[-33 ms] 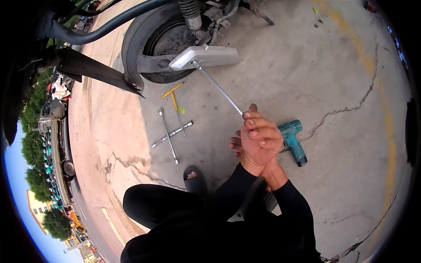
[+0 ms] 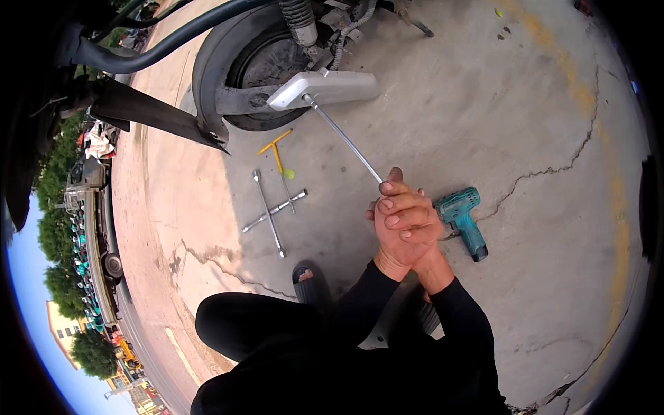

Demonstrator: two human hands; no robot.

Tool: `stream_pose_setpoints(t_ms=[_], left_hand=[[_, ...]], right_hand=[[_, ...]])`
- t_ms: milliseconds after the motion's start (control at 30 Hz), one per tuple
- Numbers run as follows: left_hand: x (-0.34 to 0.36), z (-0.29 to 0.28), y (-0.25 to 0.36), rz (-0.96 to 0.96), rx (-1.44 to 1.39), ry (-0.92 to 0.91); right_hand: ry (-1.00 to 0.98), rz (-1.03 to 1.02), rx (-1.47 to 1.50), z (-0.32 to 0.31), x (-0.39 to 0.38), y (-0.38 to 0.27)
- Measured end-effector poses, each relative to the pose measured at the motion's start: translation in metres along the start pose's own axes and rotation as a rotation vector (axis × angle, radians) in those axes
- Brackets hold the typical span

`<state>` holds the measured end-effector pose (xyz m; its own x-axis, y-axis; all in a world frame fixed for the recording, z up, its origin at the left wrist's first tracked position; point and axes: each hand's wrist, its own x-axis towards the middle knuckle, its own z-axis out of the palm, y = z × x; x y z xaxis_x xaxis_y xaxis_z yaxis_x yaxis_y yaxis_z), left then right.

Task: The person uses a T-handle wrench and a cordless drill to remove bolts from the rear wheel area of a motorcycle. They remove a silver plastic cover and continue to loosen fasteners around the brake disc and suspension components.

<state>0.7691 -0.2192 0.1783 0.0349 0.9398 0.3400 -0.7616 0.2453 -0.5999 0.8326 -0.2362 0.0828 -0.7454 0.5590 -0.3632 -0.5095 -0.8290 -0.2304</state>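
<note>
Silver, slender, smooth rod (image 2: 345,141) runs into bare hands (image 2: 406,227) clasped around its end.

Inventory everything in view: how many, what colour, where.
wheel: one, black, upper left of centre
ground: one, grey, below wheel
cover: one, silver, beside wheel
metal rod: one, silver, end at cover
coil spring: one, grey, top edge
curved tube: one, dark, upper left
T-handled tool: one, yellow handle, on ground
cross wrench: one, silver, on ground
power drill: one, teal and black, on ground
leaves: two, yellowish, on ground
truck: one, greyish, left background
trees: several, green, far left
sandals: two, black, lower centre
sleeves: two, black, lower centre
left grip: one, bare, near rod's end
right grip: one, bare, clasped with left
</note>
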Motion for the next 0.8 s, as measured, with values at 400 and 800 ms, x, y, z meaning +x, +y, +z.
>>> stream_pose_setpoints(t_ms=[400, 800], left_hand=[[-0.049, 0.019, 0.085, -0.424, 1.939, 0.655], [-0.015, -0.009, 0.017, 0.038, 0.088, 0.098]], right_hand=[[-0.312, -0.915, -2.046, 0.087, 0.003, -0.035], [0.197, 0.068, -0.437, 0.015, -0.065, -0.048]])
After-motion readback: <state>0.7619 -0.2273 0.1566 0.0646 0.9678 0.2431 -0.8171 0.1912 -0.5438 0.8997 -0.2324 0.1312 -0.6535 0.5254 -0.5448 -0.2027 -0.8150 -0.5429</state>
